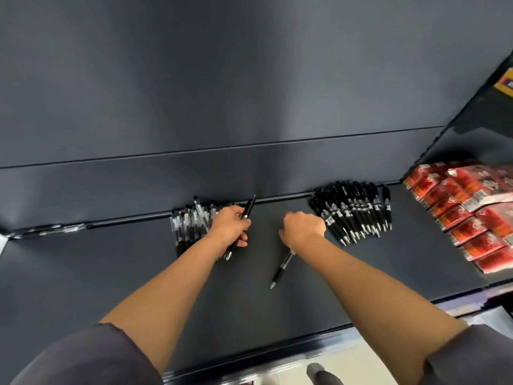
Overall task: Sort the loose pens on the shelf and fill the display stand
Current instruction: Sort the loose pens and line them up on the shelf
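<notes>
On the dark grey flat metal shelf (388, 273), the heap of black plastic pens (358, 212) has silver tips and white labels, the long black plastic pen (249, 208) and the clear plastic pens with black grips (184, 226) are left of that heap, and the shiny red packets (472, 218) right of it have white labels.

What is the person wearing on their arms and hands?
Short dark grey sleeves: the left sleeve and the right sleeve stop above the elbows, with rough-looking hems. Below them nothing is worn: the left hand and the right hand have no gloves, and no watch or bracelet shows.
</notes>
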A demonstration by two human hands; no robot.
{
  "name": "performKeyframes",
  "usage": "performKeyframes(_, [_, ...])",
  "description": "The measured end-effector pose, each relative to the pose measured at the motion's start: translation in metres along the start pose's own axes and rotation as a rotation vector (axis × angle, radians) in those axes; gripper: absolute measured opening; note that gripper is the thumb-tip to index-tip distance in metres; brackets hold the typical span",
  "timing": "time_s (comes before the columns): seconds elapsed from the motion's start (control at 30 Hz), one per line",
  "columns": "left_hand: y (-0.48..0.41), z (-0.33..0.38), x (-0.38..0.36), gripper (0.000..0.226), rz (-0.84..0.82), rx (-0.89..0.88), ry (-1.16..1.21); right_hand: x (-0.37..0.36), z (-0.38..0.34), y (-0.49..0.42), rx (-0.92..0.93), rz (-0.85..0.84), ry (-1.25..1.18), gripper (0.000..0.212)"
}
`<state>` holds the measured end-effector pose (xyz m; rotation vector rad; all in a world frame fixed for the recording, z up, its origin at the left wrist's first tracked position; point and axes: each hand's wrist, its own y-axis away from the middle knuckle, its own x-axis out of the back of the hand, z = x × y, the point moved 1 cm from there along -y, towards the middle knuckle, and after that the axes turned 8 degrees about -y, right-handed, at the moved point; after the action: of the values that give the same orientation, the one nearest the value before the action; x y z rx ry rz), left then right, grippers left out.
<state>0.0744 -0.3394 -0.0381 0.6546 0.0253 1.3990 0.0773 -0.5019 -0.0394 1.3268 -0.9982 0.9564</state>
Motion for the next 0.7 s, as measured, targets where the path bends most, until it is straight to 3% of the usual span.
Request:
performKeyframes(0.13, [0.003, 0.002, -0.013, 0.031, -0.015, -0.018, -0.023, -0.007, 0.009, 0.009, -0.141, -0.233, -0.38, 0.023])
performKeyframes(0.23, [0.005, 0.002, -0.01, 0.031, 0.005, -0.029, -0.054, -0.006, -0.002, 0.009, -0.123, -0.256, -0.608, 0.028])
performKeyframes(0.5, [0.002, -0.007, 0.021, 0.04, 0.12, -0.026, -0.151, -0.001, -0.052, -0.004, 0.113, 0.014, -0.496, 0.033])
performKeyframes(0.63, [-0.006, -0.01, 0.03, 0.039, 0.147, -0.019, -0.164, -0.005, -0.059, -0.008, 0.03, -0.052, -0.4, 0.05])
performKeyframes(0.7, [-0.009, -0.01, 0.033, 0.036, 0.161, -0.029, -0.184, -0.008, -0.065, -0.01, -0.004, -0.107, -0.435, 0.048])
